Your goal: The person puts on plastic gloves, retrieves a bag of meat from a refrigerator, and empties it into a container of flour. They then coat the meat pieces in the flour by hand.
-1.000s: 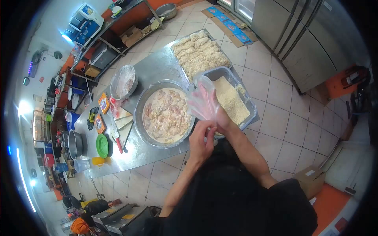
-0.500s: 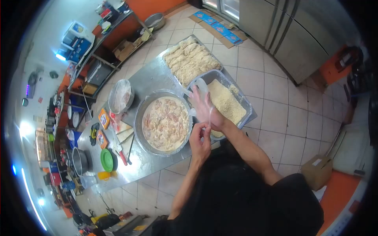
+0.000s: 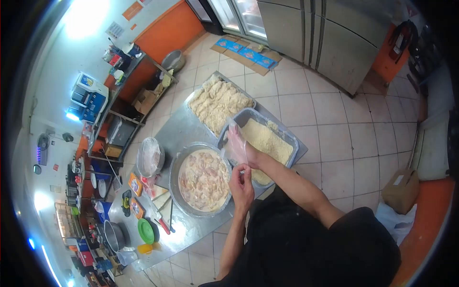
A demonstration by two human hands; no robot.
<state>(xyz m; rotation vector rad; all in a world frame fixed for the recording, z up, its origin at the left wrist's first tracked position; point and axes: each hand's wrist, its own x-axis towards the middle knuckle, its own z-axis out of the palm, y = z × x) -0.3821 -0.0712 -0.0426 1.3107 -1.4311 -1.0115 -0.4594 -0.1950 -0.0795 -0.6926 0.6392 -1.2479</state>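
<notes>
My right hand (image 3: 239,146) wears a clear plastic glove (image 3: 231,152) and is held over the near corner of a grey tub (image 3: 297,143) of pale crumbs (image 3: 268,136). Its fingers are stretched out and hold nothing. Bare and just below it, my left hand (image 3: 242,185) pinches the glove's cuff near the right wrist. Beside both hands stands a large metal bowl (image 3: 175,195) with raw meat pieces in a creamy batter (image 3: 204,179). Behind the tub lies a tray heaped with crumb-coated pieces (image 3: 221,103).
On the steel table (image 3: 179,124) are a bag-lined bowl (image 3: 151,157), a red-handled knife (image 3: 163,226), a green bowl (image 3: 146,231), orange packets (image 3: 135,183) and a metal pot (image 3: 114,235). Steel fridges (image 3: 330,48) stand beyond the tiled floor. A cardboard box (image 3: 400,191) is at the right.
My view has tilted upward and shifted. My right hand's fingers, spread before, now look closer together in the glove. My left hand still pinches near the right wrist.
</notes>
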